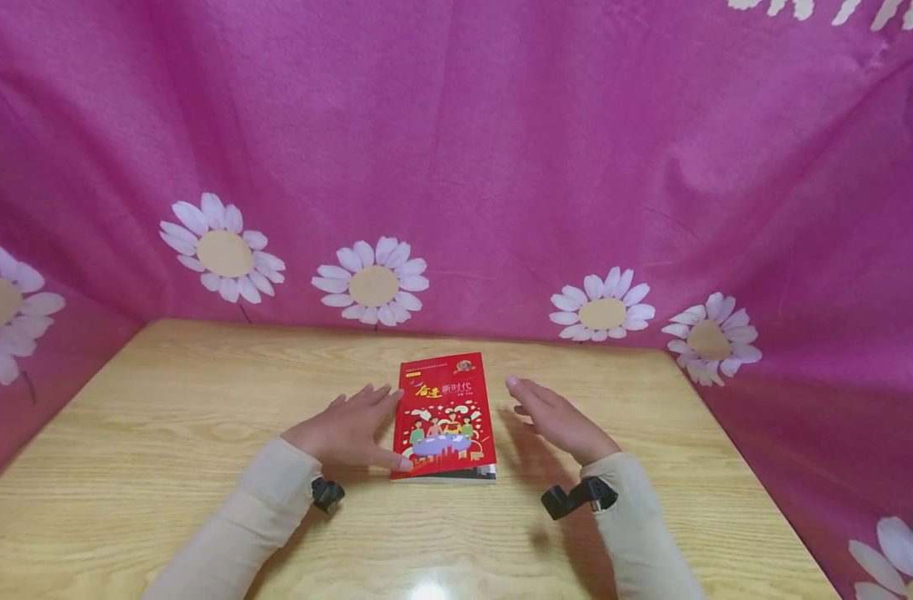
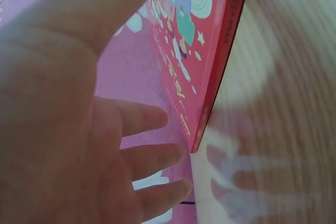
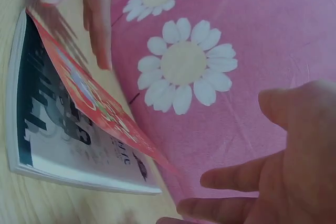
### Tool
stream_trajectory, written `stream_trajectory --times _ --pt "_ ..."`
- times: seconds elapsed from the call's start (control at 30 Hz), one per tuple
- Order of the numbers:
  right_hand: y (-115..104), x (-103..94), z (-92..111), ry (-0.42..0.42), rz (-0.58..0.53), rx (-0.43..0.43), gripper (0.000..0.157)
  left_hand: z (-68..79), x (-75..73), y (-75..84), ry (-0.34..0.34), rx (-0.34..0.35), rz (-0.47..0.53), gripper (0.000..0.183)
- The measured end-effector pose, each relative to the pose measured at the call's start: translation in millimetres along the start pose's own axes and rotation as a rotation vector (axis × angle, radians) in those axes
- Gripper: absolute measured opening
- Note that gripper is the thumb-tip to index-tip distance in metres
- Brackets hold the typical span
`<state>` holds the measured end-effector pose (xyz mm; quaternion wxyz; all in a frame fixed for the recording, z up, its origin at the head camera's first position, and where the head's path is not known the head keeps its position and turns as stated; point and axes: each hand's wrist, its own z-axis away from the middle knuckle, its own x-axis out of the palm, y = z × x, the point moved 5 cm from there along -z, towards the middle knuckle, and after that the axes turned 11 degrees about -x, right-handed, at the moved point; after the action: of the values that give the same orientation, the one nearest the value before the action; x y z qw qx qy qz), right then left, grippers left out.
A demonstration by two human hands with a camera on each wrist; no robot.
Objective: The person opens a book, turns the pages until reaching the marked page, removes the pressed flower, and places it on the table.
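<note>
A red paperback book [image 1: 447, 417] with a cartoon of seated people lies on the wooden table. Its front cover [image 3: 100, 100] stands slightly raised along the right side, showing a grey and white first page [image 3: 79, 140] in the right wrist view. My left hand [image 1: 349, 431] is beside the spine, fingers spread, the thumb [image 1: 393, 459] overlapping the cover's lower left corner in the head view. To the right of the book, my right hand [image 1: 560, 418] hovers with its fingers loosely extended and nothing in it.
A pink cloth [image 1: 486, 183] printed with white daisies hangs behind the table and along its sides. Black camera mounts [image 1: 579, 497] sit on both wrists over the light sleeves. The wooden tabletop [image 1: 164, 433] reaches back to the cloth.
</note>
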<state>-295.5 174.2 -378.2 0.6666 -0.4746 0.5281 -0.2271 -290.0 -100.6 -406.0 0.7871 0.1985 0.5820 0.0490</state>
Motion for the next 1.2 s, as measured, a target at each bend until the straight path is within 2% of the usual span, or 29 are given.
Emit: stream_trajectory --times 0.13,0.33,0.77,1.0,1.2 --pt "2.5 2.9 -2.1 0.008 -0.077 0.025 0.074 0.6 2.5 2.5 -0.007 0.000 -0.030 0.113" --pt "6.3 8.1 -4.8 0.011 -0.141 0.056 0.087 2.6 6.9 4.2 -0.034 0.009 -0.034 0.111" --pt "2.4 18.2 -7.9 -0.011 -0.127 0.068 0.086 4.2 8.9 2.9 -0.030 0.002 -0.042 0.107" --pt "5.6 19.1 -9.5 -0.021 -0.120 0.058 0.077 2.8 12.4 10.4 -0.021 0.025 -0.040 0.104" --pt "7.1 16.9 -8.7 0.007 -0.074 0.088 0.079 3.3 14.5 15.1 -0.011 0.034 -0.060 0.103"
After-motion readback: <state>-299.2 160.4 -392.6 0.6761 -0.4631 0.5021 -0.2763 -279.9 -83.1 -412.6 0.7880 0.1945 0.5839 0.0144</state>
